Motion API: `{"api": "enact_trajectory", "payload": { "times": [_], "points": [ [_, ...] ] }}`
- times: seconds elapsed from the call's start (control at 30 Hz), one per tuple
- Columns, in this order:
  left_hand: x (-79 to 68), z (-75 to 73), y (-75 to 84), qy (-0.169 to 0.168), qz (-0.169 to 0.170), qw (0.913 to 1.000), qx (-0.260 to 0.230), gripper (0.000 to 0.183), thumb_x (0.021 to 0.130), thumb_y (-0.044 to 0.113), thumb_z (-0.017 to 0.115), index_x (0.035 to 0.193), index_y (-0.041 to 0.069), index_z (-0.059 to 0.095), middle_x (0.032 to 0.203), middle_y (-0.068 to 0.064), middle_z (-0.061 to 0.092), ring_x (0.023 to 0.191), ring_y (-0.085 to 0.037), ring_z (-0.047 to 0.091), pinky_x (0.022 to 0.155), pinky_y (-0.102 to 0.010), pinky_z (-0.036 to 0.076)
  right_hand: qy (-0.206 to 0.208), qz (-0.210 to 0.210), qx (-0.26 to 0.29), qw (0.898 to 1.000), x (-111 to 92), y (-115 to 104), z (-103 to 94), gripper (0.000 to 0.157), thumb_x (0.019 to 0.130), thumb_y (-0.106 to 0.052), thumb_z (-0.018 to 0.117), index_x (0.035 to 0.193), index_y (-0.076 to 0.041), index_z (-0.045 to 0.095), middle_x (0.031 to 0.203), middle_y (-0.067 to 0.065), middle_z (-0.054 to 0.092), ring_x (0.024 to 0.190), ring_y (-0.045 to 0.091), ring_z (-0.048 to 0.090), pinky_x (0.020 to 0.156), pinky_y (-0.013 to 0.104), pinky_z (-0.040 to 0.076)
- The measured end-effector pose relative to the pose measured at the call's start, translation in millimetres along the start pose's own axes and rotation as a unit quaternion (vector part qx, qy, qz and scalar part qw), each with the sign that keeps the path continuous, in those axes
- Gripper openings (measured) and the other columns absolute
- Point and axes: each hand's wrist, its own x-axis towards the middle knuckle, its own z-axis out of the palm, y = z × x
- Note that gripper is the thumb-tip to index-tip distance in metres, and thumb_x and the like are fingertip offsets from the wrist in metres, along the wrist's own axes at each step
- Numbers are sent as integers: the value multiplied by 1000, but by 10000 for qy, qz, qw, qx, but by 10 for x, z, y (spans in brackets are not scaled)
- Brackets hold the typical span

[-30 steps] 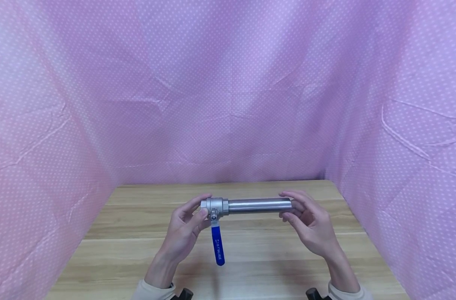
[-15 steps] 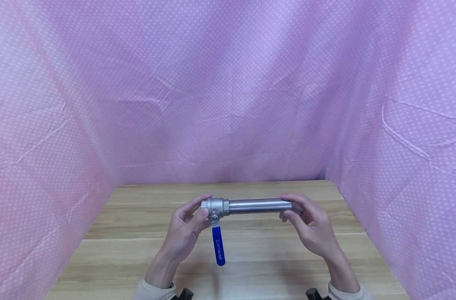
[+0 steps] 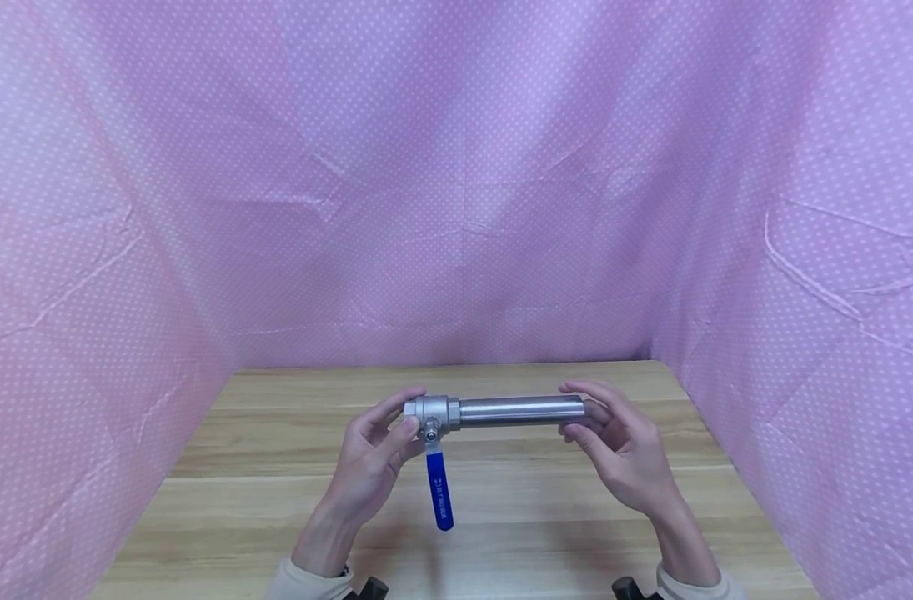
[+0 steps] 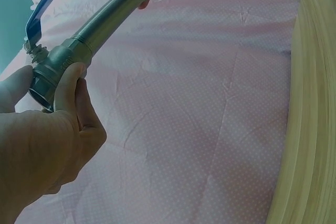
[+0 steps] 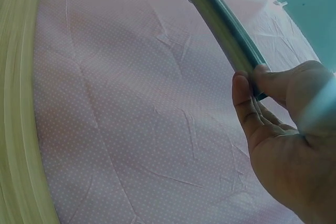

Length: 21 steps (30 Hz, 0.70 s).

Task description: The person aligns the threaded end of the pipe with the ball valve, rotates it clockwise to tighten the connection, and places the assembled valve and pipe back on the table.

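My left hand (image 3: pixel 369 462) grips the body of a metal ball valve (image 3: pixel 431 408) between thumb and fingers, in the head view at left of centre. The valve's blue lever handle (image 3: pixel 438 492) points down toward the near side. A smooth steel pipe (image 3: pixel 519 411) runs level to the right, its left end set in the valve's hex collar. At the pipe's free right end, my right hand (image 3: pixel 632 454) holds it between thumb and fingers; the right wrist view shows the thumb and a fingertip (image 5: pixel 241 80) on opposite sides of the pipe. Valve and pipe are held above the table.
Beneath the hands lies a light wood-grain table (image 3: pixel 276 442). Pink dotted cloth (image 3: pixel 456 208) hangs behind it and along both sides. Dark camera mounts (image 3: pixel 627 587) show near both wrists at the bottom edge.
The valve and pipe have shifted very slightly right, and the lever tip has moved a little right. My right forefinger dipped along the pipe half a second ago and is raised again now.
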Motion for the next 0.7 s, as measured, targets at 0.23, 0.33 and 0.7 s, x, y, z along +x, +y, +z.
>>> {"api": "enact_trajectory", "payload": {
  "times": [0.23,0.33,0.7],
  "points": [
    [3,6,2,35,-34,10000,-3,44,113,1,56,146,26,72,151,-5,55,125,-16,70,105,-26,68,21,-204,10,9998,13,-10,8,57,85,43,57,138,24,56,140,11,69,108,11,81,87,25,72],
    [4,8,3,19,-32,10000,4,44,113,1,56,145,26,72,150,-4,55,125,-16,69,105,-26,68,22,-186,-48,9998,4,3,4,56,86,43,58,138,23,57,139,10,70,106,9,80,85,23,71],
    [6,11,1,-4,-26,10000,17,43,113,1,56,145,26,72,148,-3,57,123,-15,69,103,-25,68,227,313,-855,9956,-19,-28,-7,49,92,34,62,138,16,63,115,-3,79,97,5,78,84,18,68]
  ]
}}
